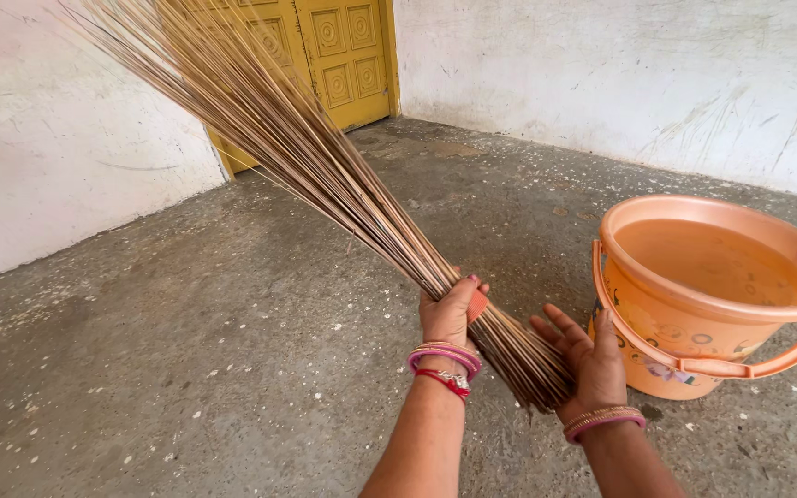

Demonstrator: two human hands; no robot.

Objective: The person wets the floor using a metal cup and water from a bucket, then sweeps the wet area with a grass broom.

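Fingers of left hand (pixel 451 312) clamped around broom (pixel 325 171) near its bound end; bristles fan up toward yellow door (pixel 339 55). Right hand (pixel 588 360) fingers apart, palm pressed against broom's butt end. Orange bucket (pixel 694 341) of water stands on floor (pixel 186 350), just beside right hand.

Broom (pixel 325 175): bundle of dry, stiff plant sticks, matt tan, rough under my left hand (pixel 449 314). Bucket (pixel 694 341): smooth orange plastic, slight gloss, printed pattern on the wall. Floor (pixel 186 350): rough grey concrete, gritty, speckled. Walls (pixel 648 74): whitewashed plaster, chalky, scuffed. Door (pixel 343 46): painted yellow panels, dull sheen. My bangles (pixel 445 355): shiny.
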